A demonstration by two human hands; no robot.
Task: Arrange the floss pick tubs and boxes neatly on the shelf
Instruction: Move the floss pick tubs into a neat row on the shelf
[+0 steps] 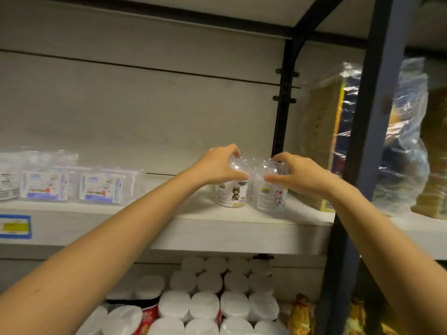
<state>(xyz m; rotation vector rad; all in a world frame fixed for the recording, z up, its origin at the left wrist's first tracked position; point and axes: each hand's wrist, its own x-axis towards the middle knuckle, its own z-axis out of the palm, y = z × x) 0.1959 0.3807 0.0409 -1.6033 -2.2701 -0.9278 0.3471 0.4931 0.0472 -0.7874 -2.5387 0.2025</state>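
Note:
Two clear round floss pick tubs stand side by side at the right end of the pale shelf [217, 228]. My left hand [220, 166] grips the domed lid of the left tub [231, 195], which has a cartoon figure on its label. My right hand [294, 171] grips the top of the right tub [272, 198]. The two tubs touch or nearly touch. Further left on the same shelf, two clear floss pick boxes [43, 186] [105, 187] with blue-and-white labels stand in a row.
A dark metal upright [367, 141] bounds the shelf on the right, with plastic-wrapped goods [406, 131] behind it. Another packet [8, 180] sits at the far left. A blue price tag [14, 226] is on the shelf edge. White-lidded canisters [217, 301] fill the shelf below.

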